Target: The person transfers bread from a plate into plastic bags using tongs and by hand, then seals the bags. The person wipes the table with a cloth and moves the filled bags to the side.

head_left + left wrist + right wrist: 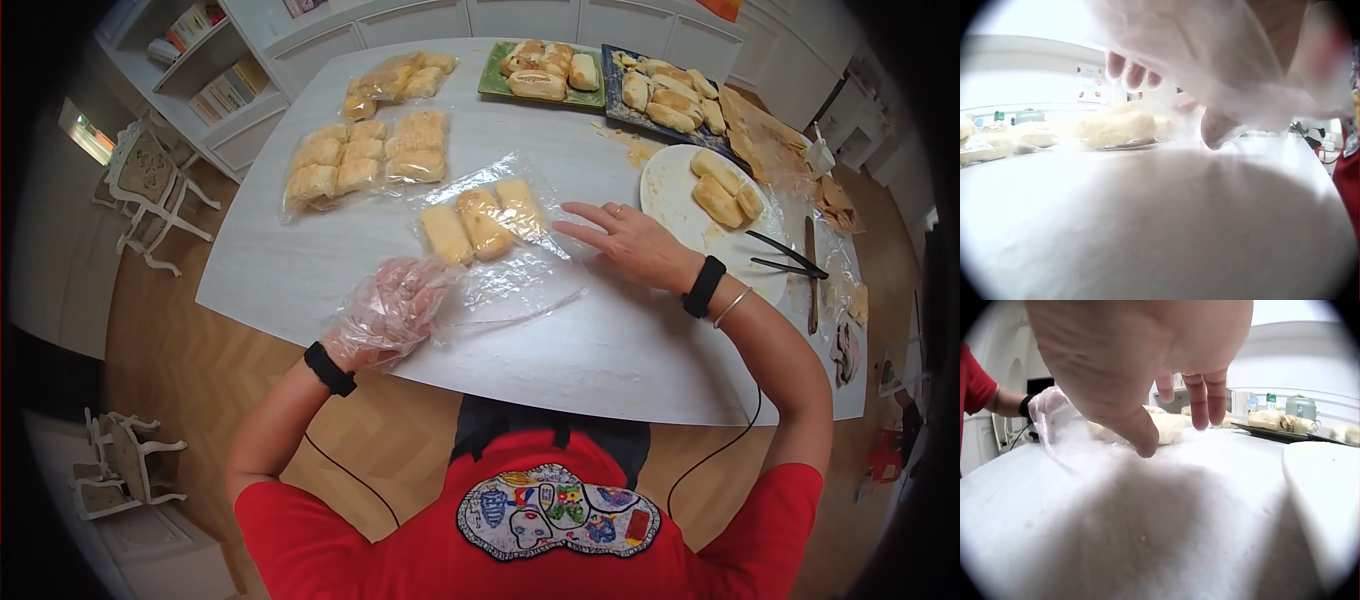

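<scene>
At a white counter (300,270), a person's gloved left hand (385,315) pinches the open end of a clear plastic bag (500,250) holding three pale bread rolls (483,222) side by side, mid-counter; the bare right hand (630,240) rests beside it, fingers spread and released. Bagging appears underway; closing the mouth likely needs both hands.

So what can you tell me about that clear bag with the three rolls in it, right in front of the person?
The clear plastic bag lies flat and crinkled on the white table, thin and see-through. Three pale yellow rolls sit side by side in its far end; the near end is loose and looks empty. The gloved left hand is at the near edge, seemingly holding it, while the bare right hand reaches its spread fingers toward the bag's right side; whether they touch it is unclear.
</scene>
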`<action>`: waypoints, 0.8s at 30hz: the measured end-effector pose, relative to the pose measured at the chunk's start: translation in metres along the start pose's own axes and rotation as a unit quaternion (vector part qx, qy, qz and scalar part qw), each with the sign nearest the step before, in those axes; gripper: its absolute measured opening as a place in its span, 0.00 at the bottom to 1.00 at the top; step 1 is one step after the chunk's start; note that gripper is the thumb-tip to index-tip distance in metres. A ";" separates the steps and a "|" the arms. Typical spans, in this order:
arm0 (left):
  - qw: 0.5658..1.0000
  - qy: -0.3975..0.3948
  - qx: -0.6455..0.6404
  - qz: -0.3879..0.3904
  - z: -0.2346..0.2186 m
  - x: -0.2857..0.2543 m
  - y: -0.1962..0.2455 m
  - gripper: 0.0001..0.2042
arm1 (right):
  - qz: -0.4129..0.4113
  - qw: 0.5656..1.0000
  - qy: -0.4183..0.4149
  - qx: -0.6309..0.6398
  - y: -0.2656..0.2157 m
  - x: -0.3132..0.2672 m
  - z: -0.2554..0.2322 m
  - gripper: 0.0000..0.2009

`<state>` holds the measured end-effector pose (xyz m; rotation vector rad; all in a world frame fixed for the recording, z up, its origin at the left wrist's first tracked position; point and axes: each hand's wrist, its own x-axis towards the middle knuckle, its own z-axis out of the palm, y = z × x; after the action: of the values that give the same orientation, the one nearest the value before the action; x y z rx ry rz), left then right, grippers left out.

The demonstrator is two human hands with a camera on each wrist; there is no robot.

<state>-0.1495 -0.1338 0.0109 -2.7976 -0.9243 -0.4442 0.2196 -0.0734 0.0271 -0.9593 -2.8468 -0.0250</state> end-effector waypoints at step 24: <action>0.929 -0.035 -0.301 -0.214 -0.002 0.004 -0.013 0.08 | 0.010 0.977 0.011 0.211 0.005 0.025 0.026 0.15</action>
<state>-0.1543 -0.1219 0.0148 -3.1328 -1.6783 -0.8113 0.1996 -0.0528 0.0044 -0.8838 -2.6557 0.5432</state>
